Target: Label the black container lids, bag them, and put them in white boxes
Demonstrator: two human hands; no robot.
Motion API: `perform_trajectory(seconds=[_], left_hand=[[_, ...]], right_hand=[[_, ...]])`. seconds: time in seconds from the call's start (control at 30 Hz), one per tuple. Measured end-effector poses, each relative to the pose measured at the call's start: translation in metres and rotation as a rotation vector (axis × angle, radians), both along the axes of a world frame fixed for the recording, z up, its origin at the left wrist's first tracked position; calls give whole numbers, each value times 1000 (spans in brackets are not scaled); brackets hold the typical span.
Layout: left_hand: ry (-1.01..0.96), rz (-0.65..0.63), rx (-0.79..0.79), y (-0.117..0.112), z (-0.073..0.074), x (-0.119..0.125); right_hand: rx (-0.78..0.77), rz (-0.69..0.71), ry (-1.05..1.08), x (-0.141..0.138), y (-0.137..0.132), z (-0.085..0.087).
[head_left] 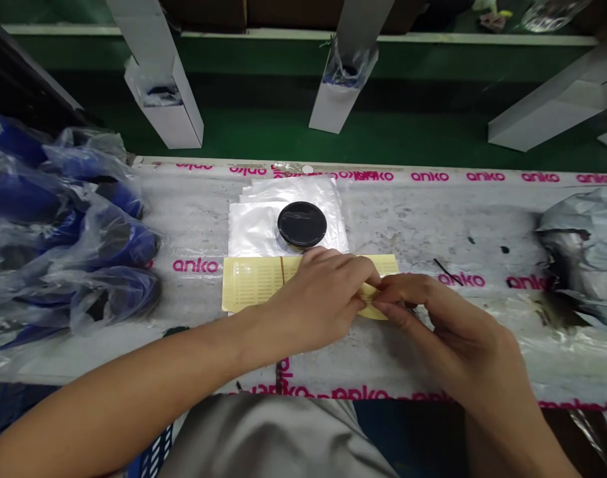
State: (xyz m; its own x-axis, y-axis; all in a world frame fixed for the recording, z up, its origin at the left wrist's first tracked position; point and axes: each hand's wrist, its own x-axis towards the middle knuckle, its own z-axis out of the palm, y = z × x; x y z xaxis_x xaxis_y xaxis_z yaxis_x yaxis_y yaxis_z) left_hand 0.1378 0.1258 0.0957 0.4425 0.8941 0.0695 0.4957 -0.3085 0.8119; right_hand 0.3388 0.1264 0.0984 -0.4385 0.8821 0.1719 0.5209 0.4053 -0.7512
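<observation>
Toward the near side of the worktable (407, 226), just right of its middle, lies a pale yellow label sheet (253, 282), longer from left to right than from near to far, its exposed left part carrying columns of small printed lines too fine to read. One narrow brown band (283, 271) crosses it from far to near, and its near edge bows out toward the right, where the fingertips meet. The left hand (320, 302) covers the sheet's middle, fingers curled toward its right part; their grip is hidden, so I cannot tell whether they pinch anything. From the right, the right hand (457, 332) has thumb and forefinger pinching at the sheet; whether a single label is between them is too small to tell. Just beyond sits a round black-topped container (302, 224) on clear plastic bags (253, 226), which lie along the sheet's far side. Blue items in clear wrapping (84, 226) crowd the left end.
</observation>
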Motion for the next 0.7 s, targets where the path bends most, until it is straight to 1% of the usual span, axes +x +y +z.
perform_trajectory(seconds=[0.1,0.23,0.4,0.53,0.63,0.7], left_hand=[[-19,25,-42,-1,0,2],[-33,37,-50,-1,1,2],[-27,61,-38,-2,1,3],[-37,80,7,-1,-3,4],[-2,72,75,-2,-8,5],[55,54,167,-6,-11,5]], right_hand=[[24,35,31,1,3,-2],[-22,22,84,2,3,-5],[-178,-35,137,2,1,-7],[-286,-99,212,1,1,-8],[-380,-179,363,1,3,-5],[-468,-243,479,3,7,-1]])
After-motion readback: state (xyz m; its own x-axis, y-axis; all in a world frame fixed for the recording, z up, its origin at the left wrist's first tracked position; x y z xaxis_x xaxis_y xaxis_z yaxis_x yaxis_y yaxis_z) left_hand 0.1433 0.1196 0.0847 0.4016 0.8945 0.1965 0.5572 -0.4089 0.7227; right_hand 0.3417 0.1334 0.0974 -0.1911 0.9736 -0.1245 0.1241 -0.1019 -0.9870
